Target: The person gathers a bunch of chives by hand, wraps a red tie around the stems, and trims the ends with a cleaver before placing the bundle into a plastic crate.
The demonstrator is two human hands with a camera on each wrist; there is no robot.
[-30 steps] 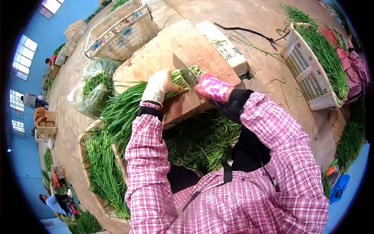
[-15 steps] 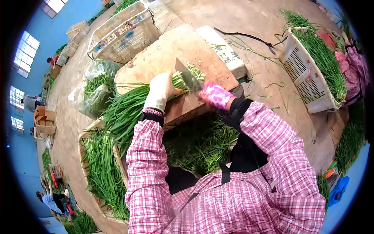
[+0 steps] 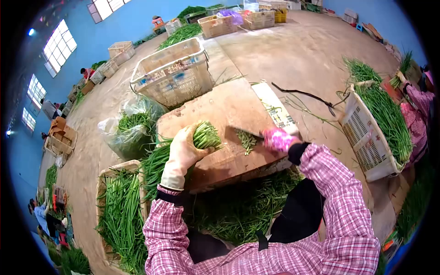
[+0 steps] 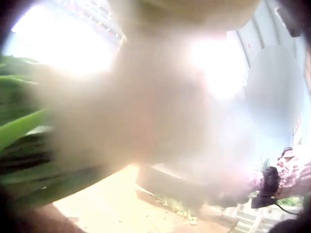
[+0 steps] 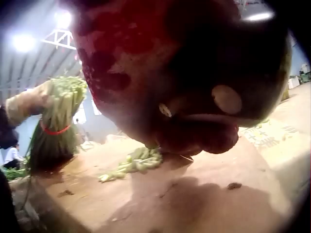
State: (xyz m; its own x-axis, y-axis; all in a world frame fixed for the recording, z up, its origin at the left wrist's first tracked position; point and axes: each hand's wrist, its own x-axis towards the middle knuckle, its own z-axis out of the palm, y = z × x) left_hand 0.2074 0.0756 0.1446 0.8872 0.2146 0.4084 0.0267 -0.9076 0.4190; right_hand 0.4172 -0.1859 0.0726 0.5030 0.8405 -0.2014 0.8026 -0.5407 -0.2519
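My gloved left hand (image 3: 181, 153) grips a bundle of green chives (image 3: 206, 135) near its pale cut ends, which are tipped up over the left part of a wooden board (image 3: 220, 105). A red band (image 5: 56, 131) circles the bundle in the right wrist view. In my right hand (image 3: 277, 139), in a pink patterned glove, is a cleaver (image 3: 243, 131) by its handle, the blade low over the board. Short trimmed stem ends (image 3: 247, 143) lie beside the blade, apart from the bundle. The left wrist view is mostly blurred.
Chives fill a basket (image 3: 100, 201) at my left, with leafy scraps (image 3: 247, 206) under the board. A plastic bag (image 3: 110, 133) and a white crate (image 3: 176, 82) stand beyond. At right, a person sits behind another crate (image 3: 366, 137) of chives.
The bundle has tipped up and come away from the blade. My right hand has moved right with the cleaver, now by the trimmed ends. The head view has tilted up.
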